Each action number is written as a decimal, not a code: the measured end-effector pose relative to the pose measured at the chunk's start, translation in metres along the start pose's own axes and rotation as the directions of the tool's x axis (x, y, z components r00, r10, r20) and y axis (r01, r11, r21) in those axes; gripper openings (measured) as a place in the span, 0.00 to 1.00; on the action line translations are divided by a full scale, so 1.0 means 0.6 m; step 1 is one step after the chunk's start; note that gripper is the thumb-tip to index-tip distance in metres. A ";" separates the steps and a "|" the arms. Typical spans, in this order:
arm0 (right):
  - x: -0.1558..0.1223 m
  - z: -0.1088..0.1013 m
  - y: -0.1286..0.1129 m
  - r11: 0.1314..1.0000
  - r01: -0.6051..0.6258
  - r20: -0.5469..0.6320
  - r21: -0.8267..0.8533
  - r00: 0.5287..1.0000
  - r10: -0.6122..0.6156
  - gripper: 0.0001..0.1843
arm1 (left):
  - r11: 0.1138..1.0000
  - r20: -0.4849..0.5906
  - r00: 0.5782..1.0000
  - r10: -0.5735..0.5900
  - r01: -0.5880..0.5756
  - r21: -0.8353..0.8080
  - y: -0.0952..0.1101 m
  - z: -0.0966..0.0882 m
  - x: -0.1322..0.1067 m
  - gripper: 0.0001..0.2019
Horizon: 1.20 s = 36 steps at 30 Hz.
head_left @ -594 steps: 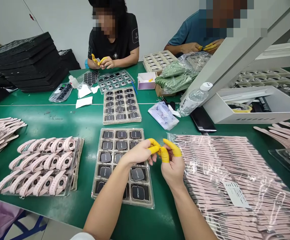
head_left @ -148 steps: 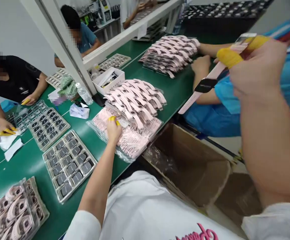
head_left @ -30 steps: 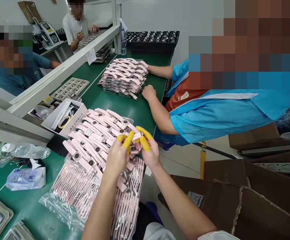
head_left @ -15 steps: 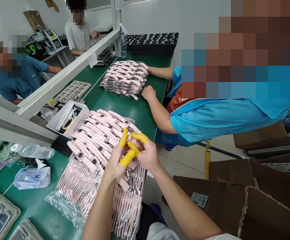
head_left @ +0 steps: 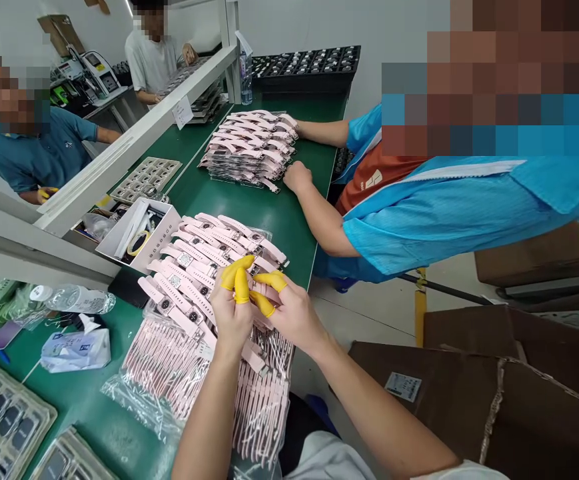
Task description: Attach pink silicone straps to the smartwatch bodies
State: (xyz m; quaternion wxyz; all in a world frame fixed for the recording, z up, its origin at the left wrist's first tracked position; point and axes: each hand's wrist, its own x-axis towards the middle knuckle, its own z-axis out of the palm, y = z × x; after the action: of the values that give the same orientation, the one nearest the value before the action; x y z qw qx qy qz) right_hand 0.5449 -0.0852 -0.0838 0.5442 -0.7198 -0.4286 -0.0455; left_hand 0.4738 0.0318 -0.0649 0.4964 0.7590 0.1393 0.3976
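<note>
Pink-strapped watches (head_left: 189, 280) heaped at the middle of the frame, on top of a clear plastic bag (head_left: 134, 393) of loose pink straps, their long axes running from upper left to lower right. Left hand (head_left: 232, 310) and right hand (head_left: 294, 313) close together over the lower right of the heap, fingertips meeting, with yellow finger cots (head_left: 242, 283) on several fingers. Any grip on a strap impossible to tell, the spot between the fingertips being hidden. Left hand nearer, directly above the heap; right hand at its edge, forearm reaching in from the lower right. Green bench (head_left: 249, 220) beneath the bag, its edge just beyond the hands. At upper middle, a second heap of pink-strapped watches (head_left: 246, 147), a co-worker's hand (head_left: 296, 177) just beside it. Left of the first heap, an open white box (head_left: 136, 233); at lower left, a tray of watch faces (head_left: 4, 420); at lower right, a cardboard carton (head_left: 469, 407) off the bench.
</note>
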 end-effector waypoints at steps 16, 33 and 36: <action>-0.019 -0.011 -0.011 0.991 -0.124 0.164 -0.054 0.978 0.132 0.10 | 0.863 0.002 0.935 -0.353 0.327 -0.386 0.002 0.003 0.007 0.21; -0.030 -0.003 0.033 0.421 -0.363 0.109 0.831 0.850 0.516 0.23 | 0.970 0.529 0.849 -0.007 -0.124 0.211 0.060 -0.022 -0.005 0.19; -0.038 -0.007 0.038 0.507 -0.342 0.063 0.791 0.870 0.489 0.23 | 0.977 0.555 0.831 0.049 -0.155 0.145 0.062 -0.029 0.000 0.18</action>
State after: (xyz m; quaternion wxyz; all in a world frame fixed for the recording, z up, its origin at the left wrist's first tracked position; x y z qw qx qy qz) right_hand 0.5475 -0.1027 -0.1115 0.8300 -0.4847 -0.1708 0.2168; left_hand 0.4537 0.0257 -0.0297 0.4212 0.8898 -0.0132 0.1753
